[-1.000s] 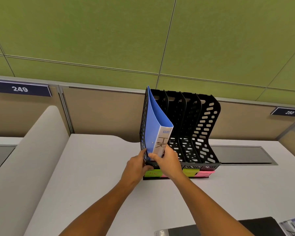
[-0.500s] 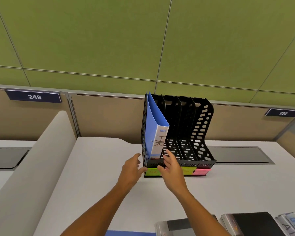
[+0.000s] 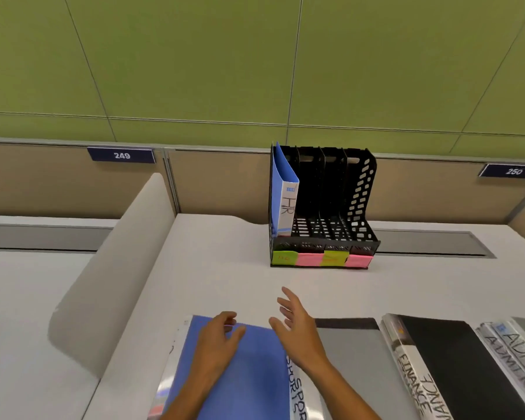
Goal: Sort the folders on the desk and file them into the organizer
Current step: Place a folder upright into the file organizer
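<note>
1. Folders are what this job turns on: a blue plastic folder with "HR" on its white spine [image 3: 282,195] stands upright in the leftmost slot of the black perforated plastic four-slot organizer [image 3: 325,207], which sits on the white desk [image 3: 212,268] at about 12 o'clock from the hands, well apart from them.
2. The other three slots look empty. Yellow and pink sticky notes [image 3: 322,258] alternate along the organizer's front edge; their writing is too small to read.
3. Along the near edge, from 6 toward 3 o'clock, lie a blue flat folder with a "SPORTS" spine [image 3: 252,368], a grey folder [image 3: 350,353], a black folder marked "FINANCE" [image 3: 455,359] and clear-covered folders marked "ADMIN" [image 3: 512,350].
4. The left hand [image 3: 215,341] is over the top of the blue SPORTS folder with fingers loosely bent, holding nothing; whether it touches the cover I cannot tell. The right hand [image 3: 297,325] hovers just beside the folder's right edge, fingers spread wide, also holding nothing.
5. The step in hand appears to be picking up the SPORTS folder. To do it well, I would grip it along the spine with the right hand while the left steadies the far corner — the glossy cover may slide on the smooth desk.
6. Lift it clear of the grey neighbour, turn it spine-out and upright, then match it to its note before lowering it into a free slot at 12 o'clock — not in with HR.
</note>
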Demonstrator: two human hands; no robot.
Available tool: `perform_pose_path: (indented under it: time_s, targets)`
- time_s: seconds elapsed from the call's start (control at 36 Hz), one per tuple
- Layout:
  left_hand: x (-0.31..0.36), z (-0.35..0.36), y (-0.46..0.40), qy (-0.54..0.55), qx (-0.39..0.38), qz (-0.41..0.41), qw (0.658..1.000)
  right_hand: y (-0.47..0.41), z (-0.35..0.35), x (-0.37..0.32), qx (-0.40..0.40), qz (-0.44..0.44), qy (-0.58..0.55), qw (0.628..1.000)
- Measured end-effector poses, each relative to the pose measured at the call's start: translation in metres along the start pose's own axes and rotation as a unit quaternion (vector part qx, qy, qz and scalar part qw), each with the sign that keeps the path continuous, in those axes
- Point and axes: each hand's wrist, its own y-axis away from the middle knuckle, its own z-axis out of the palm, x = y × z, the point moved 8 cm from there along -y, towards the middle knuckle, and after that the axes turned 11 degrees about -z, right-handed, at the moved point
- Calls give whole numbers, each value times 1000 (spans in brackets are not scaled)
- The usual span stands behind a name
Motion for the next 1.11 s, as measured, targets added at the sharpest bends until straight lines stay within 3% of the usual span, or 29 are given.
perform_pose_path:
  time_s: [0.31,0.47,0.61,0.72,0.92,1.11]
  targets:
    - [-31,-29,70,-72,61,13,995,67,31,17,-55,-2,37,998]
    - [-56,-53,87,-171,147,-15,974,91,42,30,-78,2,48,996]
    - [-91,-47,93,-295,79,-144,941,106,59,46,-127,18,83,988]
    - [-101,-40,100,-332,41,-174,926,115,76,64,-196,37,152,968]
    - [-106,-58,96,-258,63,-238,934,126,90,73,-268,50,269,924]
    - [-121,-77,87,-165,11,-292,942,131,94,79,-312,59,297,901]
